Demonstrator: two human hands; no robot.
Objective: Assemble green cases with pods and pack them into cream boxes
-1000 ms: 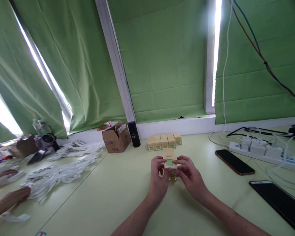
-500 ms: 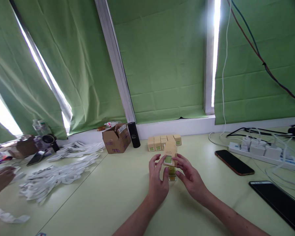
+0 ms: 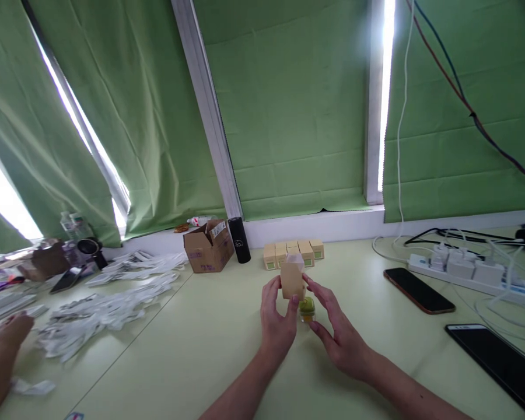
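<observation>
My left hand [image 3: 277,326] grips a small tan cardboard box [image 3: 292,281] between thumb and fingers, held above the table. A plain side of the box faces me, and a pale flap stands up at its top. My right hand [image 3: 343,332] is open, thumb and fingers spread apart. Its fingertips are at the right edge of the box; whether they press on it I cannot tell. Below the box, a small clear jar with a green top [image 3: 307,309] stands on the table between my hands, close to my right thumb.
Several similar small boxes [image 3: 307,254] stand in rows at the back. Left of them are a black cylinder [image 3: 239,240] and an opened carton [image 3: 207,251]. White strips [image 3: 109,312] and another person's hand [image 3: 13,329] are at left. Phones [image 3: 417,290] and a power strip [image 3: 468,277] lie right.
The small box has been turned: its green-windowed face no longer shows, and a plain side faces me. It moved slightly left with my left hand. My right fingers have spread and shifted.
</observation>
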